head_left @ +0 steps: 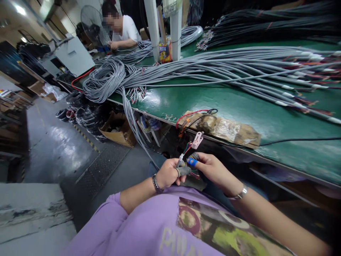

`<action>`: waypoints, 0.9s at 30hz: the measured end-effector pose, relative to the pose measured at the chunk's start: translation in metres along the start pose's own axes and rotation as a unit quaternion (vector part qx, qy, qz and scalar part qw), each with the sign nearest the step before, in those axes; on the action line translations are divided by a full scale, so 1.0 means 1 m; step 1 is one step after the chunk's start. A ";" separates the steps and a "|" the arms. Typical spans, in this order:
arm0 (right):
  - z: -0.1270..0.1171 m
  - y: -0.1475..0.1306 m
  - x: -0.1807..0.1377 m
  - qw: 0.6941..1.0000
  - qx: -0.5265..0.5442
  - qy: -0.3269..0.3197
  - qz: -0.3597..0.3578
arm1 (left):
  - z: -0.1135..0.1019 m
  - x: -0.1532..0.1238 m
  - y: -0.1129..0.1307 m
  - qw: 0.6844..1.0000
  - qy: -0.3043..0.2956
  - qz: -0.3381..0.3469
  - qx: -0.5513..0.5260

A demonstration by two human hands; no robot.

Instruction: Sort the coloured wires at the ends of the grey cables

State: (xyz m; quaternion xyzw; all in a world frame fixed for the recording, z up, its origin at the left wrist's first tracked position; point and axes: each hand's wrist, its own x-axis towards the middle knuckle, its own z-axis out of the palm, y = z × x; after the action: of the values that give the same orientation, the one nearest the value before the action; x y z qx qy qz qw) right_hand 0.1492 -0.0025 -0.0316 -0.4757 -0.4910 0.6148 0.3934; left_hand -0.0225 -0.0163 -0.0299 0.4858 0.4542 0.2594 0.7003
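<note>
My left hand (169,174), with finger covers on, is closed around the end of a grey cable (179,163). White tape wraps this end, and thin coloured wires (188,146) fan out of it. Beside those wires is a pale pink clip (197,140), apparently attached to them. Close by on the right, my right hand (213,169) has thumb and forefinger pinched together, with blue tape on the thumb. What sits in that pinch is too small to make out. More thin red and green wire ends (195,175) show below the fingers.
The green table (165,99) carries a long bundle of grey cables (213,67) and a coil (106,78). On its near edge lies a taped cardboard piece (226,129) with red and black leads. An open carton (118,129) stands below. Another person (125,32) works behind.
</note>
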 end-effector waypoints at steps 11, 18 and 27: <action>-0.023 0.004 0.012 0.977 0.209 0.031 0.039 | 0.011 0.001 0.023 0.989 0.047 0.010 -0.141; -0.006 -0.014 0.017 0.987 0.096 0.110 -0.061 | 0.022 0.011 0.033 0.983 0.074 0.050 -0.159; 0.000 -0.013 0.029 0.970 0.238 0.056 0.002 | 0.028 0.021 0.030 0.983 0.091 0.044 -0.154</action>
State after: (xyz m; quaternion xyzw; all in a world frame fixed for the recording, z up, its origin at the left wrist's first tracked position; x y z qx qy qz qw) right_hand 0.1429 0.0279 -0.0244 -0.4027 -0.3067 0.6871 0.5212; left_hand 0.0147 -0.0002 -0.0072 0.3658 0.4486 0.4005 0.7103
